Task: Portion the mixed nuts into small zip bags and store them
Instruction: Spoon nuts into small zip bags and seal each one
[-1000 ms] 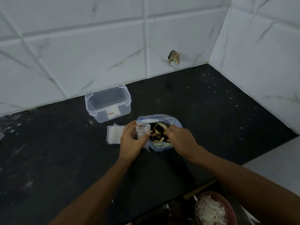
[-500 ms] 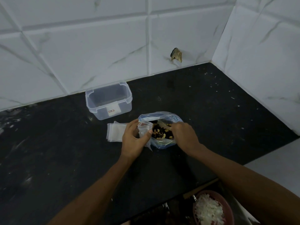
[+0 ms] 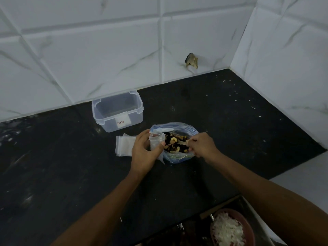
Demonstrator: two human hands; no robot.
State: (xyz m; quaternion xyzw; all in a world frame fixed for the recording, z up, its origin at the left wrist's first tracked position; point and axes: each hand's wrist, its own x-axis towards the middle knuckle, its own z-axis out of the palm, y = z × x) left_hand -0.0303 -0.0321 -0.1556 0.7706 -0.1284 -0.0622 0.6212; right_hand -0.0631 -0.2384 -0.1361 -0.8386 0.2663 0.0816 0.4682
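A large clear bag with a blue zip edge [image 3: 174, 126] lies open on the black counter, with mixed nuts [image 3: 174, 145] showing inside. My left hand [image 3: 144, 150] grips a small clear zip bag [image 3: 156, 142] at the big bag's left edge, thumb across its front. My right hand [image 3: 202, 145] pinches the handle of a small pale spoon [image 3: 182, 142] whose bowl lies among the nuts. A stack of small clear zip bags [image 3: 123, 145] lies flat just left of my left hand.
An open clear plastic container [image 3: 118, 110] with a white label stands behind the bags near the tiled wall. The counter's front edge runs below my forearms. A reddish bowl of white shreds [image 3: 230, 228] sits below the counter at lower right.
My right hand drew back slightly to the right of the big bag and now shows the spoon in its fingers. My left hand keeps its hold on the small bag.
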